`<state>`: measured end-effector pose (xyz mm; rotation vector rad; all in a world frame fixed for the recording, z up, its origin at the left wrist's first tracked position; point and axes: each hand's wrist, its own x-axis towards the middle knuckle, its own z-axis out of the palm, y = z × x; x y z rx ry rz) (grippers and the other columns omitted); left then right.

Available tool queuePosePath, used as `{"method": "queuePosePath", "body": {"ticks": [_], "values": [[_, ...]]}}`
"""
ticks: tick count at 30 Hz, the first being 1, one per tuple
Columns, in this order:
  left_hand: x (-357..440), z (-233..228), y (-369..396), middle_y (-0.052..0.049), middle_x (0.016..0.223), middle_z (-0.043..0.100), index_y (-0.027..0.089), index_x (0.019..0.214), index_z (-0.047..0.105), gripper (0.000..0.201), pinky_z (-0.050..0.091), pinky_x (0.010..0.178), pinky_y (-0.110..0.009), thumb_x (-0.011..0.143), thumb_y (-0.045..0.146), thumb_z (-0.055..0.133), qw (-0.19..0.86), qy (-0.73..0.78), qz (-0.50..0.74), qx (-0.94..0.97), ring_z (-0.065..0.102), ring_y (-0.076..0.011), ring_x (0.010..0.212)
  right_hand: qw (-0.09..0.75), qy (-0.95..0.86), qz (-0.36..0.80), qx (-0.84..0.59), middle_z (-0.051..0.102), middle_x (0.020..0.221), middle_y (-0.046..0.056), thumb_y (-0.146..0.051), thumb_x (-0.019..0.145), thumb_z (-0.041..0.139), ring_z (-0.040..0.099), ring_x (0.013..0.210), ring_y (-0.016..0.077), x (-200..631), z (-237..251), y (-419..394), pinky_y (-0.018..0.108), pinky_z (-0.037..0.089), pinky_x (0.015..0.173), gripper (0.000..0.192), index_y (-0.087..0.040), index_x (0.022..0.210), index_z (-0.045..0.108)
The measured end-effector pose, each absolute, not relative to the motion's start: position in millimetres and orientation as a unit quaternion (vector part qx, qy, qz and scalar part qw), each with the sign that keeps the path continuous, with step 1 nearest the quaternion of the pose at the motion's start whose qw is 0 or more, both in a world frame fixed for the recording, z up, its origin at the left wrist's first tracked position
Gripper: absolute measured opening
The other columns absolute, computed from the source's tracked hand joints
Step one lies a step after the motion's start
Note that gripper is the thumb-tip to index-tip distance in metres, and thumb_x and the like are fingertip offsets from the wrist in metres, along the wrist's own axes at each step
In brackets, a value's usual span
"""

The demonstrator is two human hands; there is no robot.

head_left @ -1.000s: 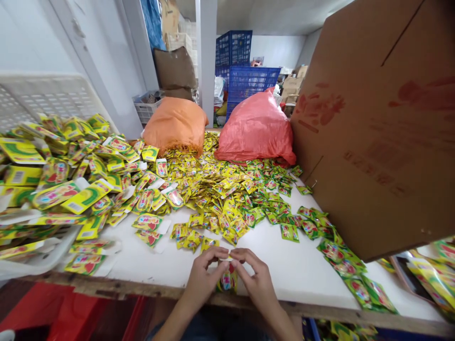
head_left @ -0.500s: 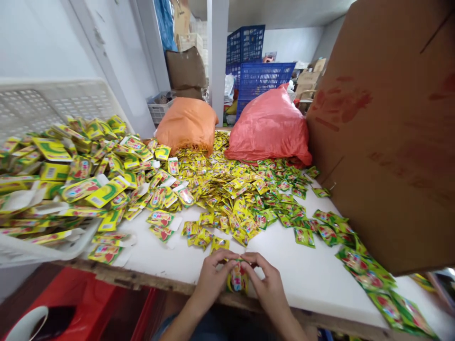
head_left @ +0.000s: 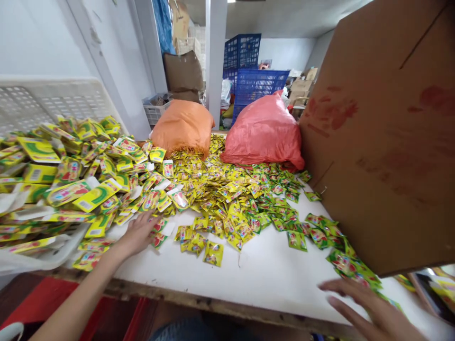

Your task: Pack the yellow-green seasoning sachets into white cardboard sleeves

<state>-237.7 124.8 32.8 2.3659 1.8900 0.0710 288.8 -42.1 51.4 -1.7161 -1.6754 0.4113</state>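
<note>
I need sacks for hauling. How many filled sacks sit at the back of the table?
2: an orange sack at back left and a red sack to its right, beside the cardboard box. Others may be hidden behind.

Glossy foil sachets [head_left: 213, 253] lie on a matt white tabletop [head_left: 270, 265] beside a rough cardboard box [head_left: 387, 156].

Sachets [head_left: 227, 199]: yellow and green with red print. Table [head_left: 270, 270]: white. Behind the sachets: an orange sack [head_left: 183, 125], a pink-red sack [head_left: 265, 132], blue crates [head_left: 254, 80]. Cardboard box [head_left: 387, 142]: brown, red markings.
</note>
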Motion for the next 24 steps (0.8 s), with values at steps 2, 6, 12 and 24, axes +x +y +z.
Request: {"method": "queuePosePath", "body": {"ticks": [2, 6, 12, 24], "values": [[-241.0, 29.2, 127.3, -0.013, 0.135, 0.04, 0.021, 0.122, 0.048, 0.054, 0.028, 0.095, -0.05, 0.069, 0.016, 0.051, 0.043, 0.613, 0.015, 0.788, 0.032, -0.0339, 0.125, 0.287, -0.692, 0.218, -0.626, 0.068, 0.086, 0.006, -0.043, 0.077, 0.055, 0.062, 0.077, 0.022, 253.1, 47.6, -5.2, 0.032, 0.048, 0.07, 0.022, -0.026, 0.084, 0.067], [-238.6, 26.6, 127.7, -0.009, 0.127, 0.05, 0.022, 0.124, 0.044, 0.053, 0.023, 0.099, -0.044, 0.072, 0.023, 0.052, 0.043, 0.588, 0.033, 0.807, 0.038, -0.0291, 0.121, 0.241, -0.647, 0.152, -0.707, 0.066, 0.084, 0.008, -0.033, 0.081, 0.05, 0.06, 0.081, 0.0227, 171.1, 26.5, 73.6, 0.034, 0.044, 0.073, 0.019, -0.019, 0.084, 0.062], [-249.3, 28.9, 129.2, -0.01, 0.103, 0.059, 0.018, 0.107, 0.057, 0.053, 0.038, 0.086, -0.037, 0.063, 0.046, 0.063, 0.027, 0.629, 0.083, 0.773, 0.05, -0.0308, 0.104, 0.235, -0.591, 0.112, -0.764, 0.064, 0.087, 0.014, -0.028, 0.069, 0.064, 0.057, 0.089, 0.0293, 128.0, -5.5, 106.1, 0.036, 0.039, 0.075, 0.024, -0.014, 0.087, 0.058], [-145.0, 44.5, 77.6, -0.003, 0.082, 0.068, 0.02, 0.098, 0.047, 0.051, 0.049, 0.063, -0.029, 0.063, 0.053, 0.063, 0.277, 0.642, 0.307, 0.645, 0.065, -0.0222, 0.072, 0.146, -0.711, 0.149, -0.672, 0.062, 0.072, 0.003, -0.011, 0.067, 0.056, 0.053, 0.079, 0.0182, 184.6, 24.2, 131.5, 0.025, 0.033, 0.068, 0.009, -0.018, 0.061, 0.057]]}}
